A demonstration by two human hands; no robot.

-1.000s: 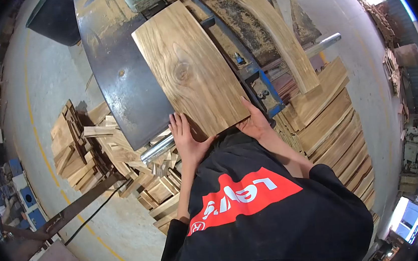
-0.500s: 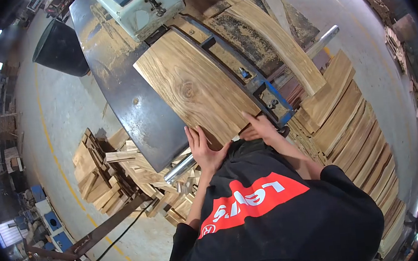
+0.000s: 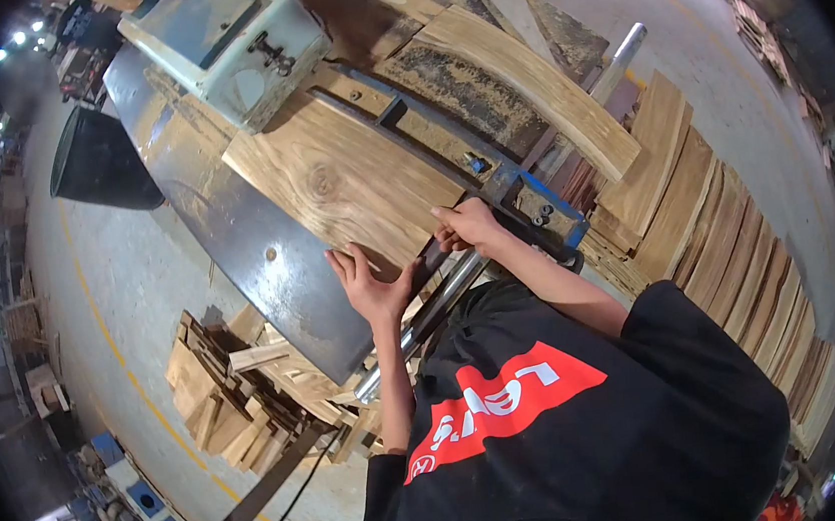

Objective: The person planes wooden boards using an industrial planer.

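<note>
A wide wooden board point(image 3: 329, 174) with a dark knot lies flat on the machine's metal table point(image 3: 266, 255), its far end against the pale green machine housing point(image 3: 253, 60). My left hand point(image 3: 374, 283) is at the board's near left corner, fingers spread and touching its edge, thumb apart. At the near right corner, beside the black and blue guide rail point(image 3: 506, 187), my right hand point(image 3: 467, 226) has its fingers curled against the board's end.
A long narrow plank point(image 3: 547, 92) lies beyond the rail. Stacked boards point(image 3: 726, 231) stand on the right, and offcuts point(image 3: 223, 380) are heaped at lower left. A black bin point(image 3: 107, 165) stands at upper left. A metal roller point(image 3: 456, 292) runs along the table's near end.
The board has moved forward along the rail, closer to the housing, and both hands have moved with it. My right hand's fingers have curled in. The view has also shifted.
</note>
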